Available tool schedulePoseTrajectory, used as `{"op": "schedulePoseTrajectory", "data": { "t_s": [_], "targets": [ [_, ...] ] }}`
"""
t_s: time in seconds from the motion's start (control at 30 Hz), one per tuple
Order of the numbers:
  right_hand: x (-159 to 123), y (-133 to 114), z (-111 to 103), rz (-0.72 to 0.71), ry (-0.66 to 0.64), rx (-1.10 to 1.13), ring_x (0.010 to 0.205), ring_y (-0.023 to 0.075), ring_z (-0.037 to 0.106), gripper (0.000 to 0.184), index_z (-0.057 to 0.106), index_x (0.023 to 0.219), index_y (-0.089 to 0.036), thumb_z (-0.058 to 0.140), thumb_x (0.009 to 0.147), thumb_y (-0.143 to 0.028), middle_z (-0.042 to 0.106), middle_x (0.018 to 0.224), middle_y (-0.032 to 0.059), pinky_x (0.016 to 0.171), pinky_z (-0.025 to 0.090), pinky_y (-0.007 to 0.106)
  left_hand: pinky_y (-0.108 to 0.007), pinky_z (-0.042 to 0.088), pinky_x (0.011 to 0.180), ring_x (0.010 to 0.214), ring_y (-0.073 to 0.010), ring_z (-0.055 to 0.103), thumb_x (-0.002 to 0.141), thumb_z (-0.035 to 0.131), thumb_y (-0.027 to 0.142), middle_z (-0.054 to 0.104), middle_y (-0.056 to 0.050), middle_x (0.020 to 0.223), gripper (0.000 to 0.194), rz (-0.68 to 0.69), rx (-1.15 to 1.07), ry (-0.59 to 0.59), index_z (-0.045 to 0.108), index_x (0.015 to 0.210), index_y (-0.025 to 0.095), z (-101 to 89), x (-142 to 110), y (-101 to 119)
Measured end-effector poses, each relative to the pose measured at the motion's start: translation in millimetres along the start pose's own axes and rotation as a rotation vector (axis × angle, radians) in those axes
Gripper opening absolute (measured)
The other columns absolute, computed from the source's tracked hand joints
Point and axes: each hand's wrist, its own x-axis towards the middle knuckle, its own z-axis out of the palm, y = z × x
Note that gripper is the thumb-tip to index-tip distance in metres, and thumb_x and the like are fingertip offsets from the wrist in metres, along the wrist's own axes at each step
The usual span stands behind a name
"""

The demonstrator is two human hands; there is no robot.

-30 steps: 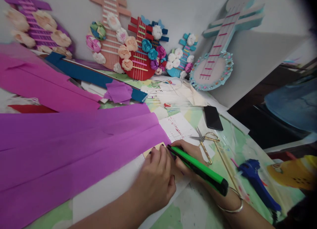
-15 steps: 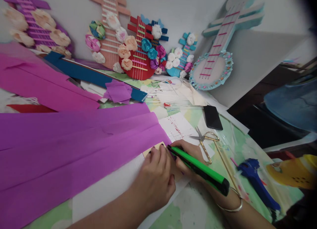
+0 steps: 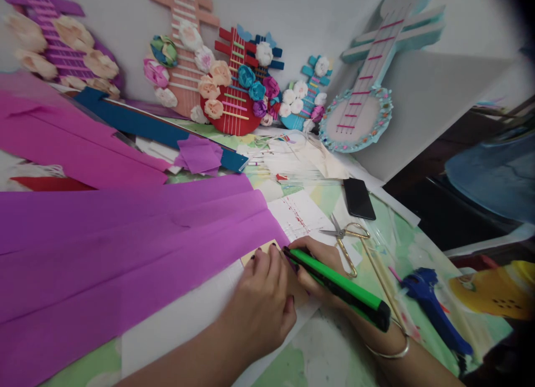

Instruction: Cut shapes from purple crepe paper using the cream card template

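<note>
left hand (image 3: 263,300), fingers outstretched together, presses tan card (image 3: 297,289) at the purple paper (image 3: 167,253)'s near right edge; right hand (image 3: 321,257) grips the green cutter (image 3: 343,281), its near end swung slightly rightward, suggesting a small stroke.

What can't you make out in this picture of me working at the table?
All in the head view:
- Tan card: mostly covered by the left hand.
- Green tool: whether a blade is out at its tip is too small to tell, beside the fingers of the right hand.
- Purple paper: far end cut off by the left edge.
- Yellow object: blurred, its markings unreadable.
</note>
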Motion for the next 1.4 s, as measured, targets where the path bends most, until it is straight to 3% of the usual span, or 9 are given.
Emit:
{"op": "schedulePoseTrajectory", "data": {
  "t_s": [0.5,0.8,0.93,1.17,1.4],
  "targets": [
    [-4,9,5,-0.041,0.033,0.002,0.065,0.0156,0.061,0.018,0.059,0.090,-0.021,0.054,0.072,-0.018,0.067,0.075,0.0012,0.062,0.048,0.028,-0.053,0.045,0.094,0.119,-0.0453,0.050,0.087,0.040,0.036,0.049,-0.029,0.135,0.062,0.005,-0.033,-0.026,0.050,0.133,-0.005,1.2,0,0],
    [-4,-2,1,0.079,-0.009,0.019,0.071,0.0167,0.062,0.016,0.062,0.090,-0.019,0.054,0.076,-0.019,0.067,0.078,0.0028,0.069,0.048,0.029,-0.052,0.045,0.093,0.119,-0.0453,0.050,0.088,0.040,0.035,0.049,-0.029,0.135,0.062,-0.004,-0.026,-0.054,0.049,0.134,-0.005,-1.2,1,-1],
    [-7,2,2,0.069,-0.020,0.048,0.072,0.0159,0.063,0.020,0.060,0.095,-0.020,0.053,0.076,-0.019,0.068,0.080,0.0015,0.068,0.048,0.027,-0.053,0.045,0.092,0.118,-0.0461,0.050,0.087,0.041,0.035,0.049,-0.030,0.135,0.063,-0.004,-0.018,-0.057,0.047,0.134,-0.007,-1.5,1,-1],
    [-19,14,15,0.085,0.066,-0.081,0.073,0.0161,0.066,0.026,0.062,0.099,-0.022,0.056,0.074,-0.015,0.072,0.087,0.0019,0.068,0.051,0.026,-0.053,0.044,0.090,0.117,-0.0440,0.050,0.087,0.041,0.032,0.050,-0.031,0.134,0.061,0.005,0.003,-0.060,0.046,0.135,-0.006,-5.3,2,0],
    [-26,20,22,-0.012,0.131,-0.150,0.076,0.0168,0.068,0.032,0.060,0.101,-0.021,0.054,0.070,-0.013,0.072,0.087,0.0021,0.071,0.053,0.027,-0.053,0.044,0.090,0.117,-0.0445,0.050,0.088,0.041,0.032,0.050,-0.031,0.133,0.060,0.008,-0.012,-0.078,0.047,0.134,-0.007,-7.0,2,-1]
  ]
}}
